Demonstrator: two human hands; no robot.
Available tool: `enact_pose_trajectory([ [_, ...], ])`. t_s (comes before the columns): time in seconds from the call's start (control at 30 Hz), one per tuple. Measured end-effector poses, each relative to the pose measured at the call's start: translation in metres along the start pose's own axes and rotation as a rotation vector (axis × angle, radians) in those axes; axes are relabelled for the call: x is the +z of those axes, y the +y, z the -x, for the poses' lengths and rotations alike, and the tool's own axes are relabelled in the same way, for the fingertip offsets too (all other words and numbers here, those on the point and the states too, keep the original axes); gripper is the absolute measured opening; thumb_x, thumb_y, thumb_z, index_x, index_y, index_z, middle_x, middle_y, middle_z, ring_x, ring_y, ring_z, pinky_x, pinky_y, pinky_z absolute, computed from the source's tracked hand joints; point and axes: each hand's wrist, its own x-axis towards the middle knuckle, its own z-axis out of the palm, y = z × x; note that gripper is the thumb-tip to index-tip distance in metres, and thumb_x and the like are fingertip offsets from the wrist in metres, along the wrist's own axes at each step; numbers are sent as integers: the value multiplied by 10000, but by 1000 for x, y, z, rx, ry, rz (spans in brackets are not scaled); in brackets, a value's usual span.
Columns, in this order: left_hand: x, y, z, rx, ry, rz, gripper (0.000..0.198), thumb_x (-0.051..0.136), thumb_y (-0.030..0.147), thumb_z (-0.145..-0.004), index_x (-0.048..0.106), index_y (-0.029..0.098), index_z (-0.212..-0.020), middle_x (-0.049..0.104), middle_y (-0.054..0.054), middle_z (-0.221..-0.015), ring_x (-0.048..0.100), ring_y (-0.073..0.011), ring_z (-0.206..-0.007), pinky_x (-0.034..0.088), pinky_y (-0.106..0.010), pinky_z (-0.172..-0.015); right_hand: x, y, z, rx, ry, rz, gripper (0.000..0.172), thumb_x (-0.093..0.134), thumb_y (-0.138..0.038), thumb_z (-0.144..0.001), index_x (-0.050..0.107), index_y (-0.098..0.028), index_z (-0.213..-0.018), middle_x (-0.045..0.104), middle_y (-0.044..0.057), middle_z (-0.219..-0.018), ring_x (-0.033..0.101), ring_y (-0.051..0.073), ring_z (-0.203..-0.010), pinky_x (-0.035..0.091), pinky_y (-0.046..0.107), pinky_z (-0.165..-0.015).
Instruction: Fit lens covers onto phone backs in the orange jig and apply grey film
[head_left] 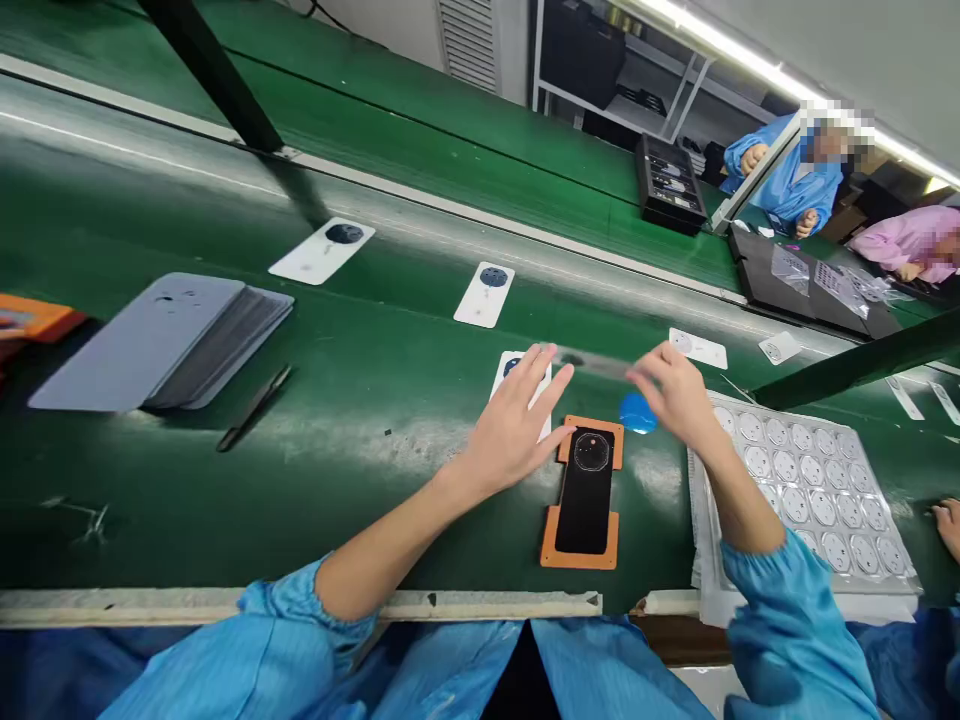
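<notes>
A black phone back cover (585, 490) with a round camera ring lies in an orange jig (579, 552) on the green belt. My left hand (517, 425) hovers just left of the jig with fingers spread, over a white back cover (507, 368). My right hand (675, 395) is pinched on one end of a blurred clear film strip (600, 365). The strip reaches across to my left fingertips; I cannot tell if they grip it. A blue round piece (637, 412) lies under my right hand.
A clear tray (814, 490) of several round lens parts sits at the right. Further white covers (322, 250) (485, 293) ride the belt. At left lie a stack of grey covers (165, 340) and a black pen-like tool (253, 408). Other people sit at far right.
</notes>
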Motion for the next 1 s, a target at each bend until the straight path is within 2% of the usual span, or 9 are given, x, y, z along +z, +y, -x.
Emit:
enact_pose_trajectory([
  [0.07, 1, -2, -9, 39, -94, 32, 465, 555, 248, -992, 504, 154, -1444, 575, -209, -1424, 525, -358, -1368, 467, -520, -1102, -17, -27, 38, -238, 11, 1, 130, 571, -259, -989, 675, -237, -914, 611, 56, -907, 561, 191, -805, 449, 323, -718],
  [0.17, 7, 3, -9, 52, -256, 218, 272, 440, 214, -1029, 699, 163, -1095, 737, -100, -963, 714, -216, -891, 567, -336, -824, -34, -34, 78, -242, 71, 9, 83, 596, -229, -980, 676, -240, -999, 665, 63, -948, 601, 200, -860, 476, 341, -774],
  [0.27, 10, 7, -2, -160, -214, 437, 305, 511, 327, -1013, 723, 170, -859, 711, -54, -768, 665, -173, -694, 529, -266, -660, -42, 16, 103, 111, 114, 8, 134, 602, -306, -975, 679, -224, -1049, 688, 80, -1021, 630, 231, -967, 497, 382, -879],
  [0.37, 12, 7, 4, -540, -89, 695, 333, 677, 482, -900, 762, 175, -802, 746, -61, -766, 697, -213, -721, 566, -282, -651, -46, 88, 123, 601, 10, 114, 224, 563, -343, -949, 701, -189, -1035, 670, 119, -1067, 624, 276, -1007, 479, 442, -929],
  [0.47, 17, 4, 4, -867, 42, 988, 442, 825, 555, -731, 800, 160, -928, 788, -98, -927, 739, -279, -855, 622, -359, -768, -41, 136, 134, 745, -76, 115, 342, 624, -334, -863, 689, -153, -1146, 651, 138, -1056, 629, 271, -926, 486, 446, -896],
  [0.57, 21, 1, 2, -1035, 149, 1180, 561, 920, 511, -606, 792, 148, -1014, 776, -132, -1082, 736, -321, -988, 626, -422, -866, -34, 151, 131, 770, -99, 85, 455, 683, -376, -792, 659, -168, -1197, 623, 128, -1104, 624, 249, -923, 492, 410, -877],
  [0.8, 14, -5, 3, -1175, 315, 1215, 589, 974, 427, -519, 781, 136, -994, 770, -138, -1113, 724, -337, -1043, 634, -370, -803, -43, 144, 111, 818, -84, 78, 334, 753, -381, -687, 623, -193, -931, 632, 74, -945, 604, 249, -898, 471, 374, -803],
  [0.9, 9, -6, 2, -1185, 378, 1220, 590, 979, 413, -504, 780, 122, -978, 772, -143, -1098, 724, -346, -1037, 628, -372, -794, -52, 112, 114, 781, 34, -20, 295, 721, -380, -766, 624, -217, -993, 624, -4, -767, 580, 186, -690, 460, 349, -714],
  [1.0, 8, -7, 1, -1186, 407, 1249, 598, 983, 394, -498, 775, 117, -985, 763, -148, -1130, 713, -349, -1075, 620, -381, -836, -47, 56, 123, 670, 126, -251, 269, 704, -436, -842, 692, -236, -1022, 693, 22, -837, 628, 182, -724, 507, 345, -715],
])
